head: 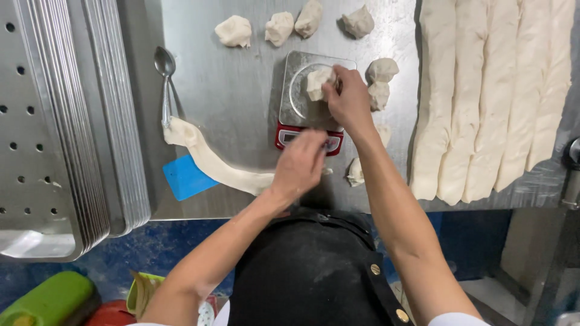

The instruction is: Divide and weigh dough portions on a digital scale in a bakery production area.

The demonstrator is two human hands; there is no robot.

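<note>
My right hand [349, 99] grips a lump of dough [318, 83] on the round steel pan of a small kitchen scale [300, 102] with a red base. My left hand [300, 165] hovers just in front of the scale's display, fingers curled; whether it pinches a bit of dough I cannot tell. It sits over the end of a long dough rope [208, 160] that curves left across the steel table [235, 90].
Several portioned dough lumps [234, 31] lie beyond and right of the scale. Long dough strips [495, 96] cover the table's right side. A spoon [165, 84] and blue scraper [186, 177] lie left. Stacked perforated trays [54, 121] stand far left.
</note>
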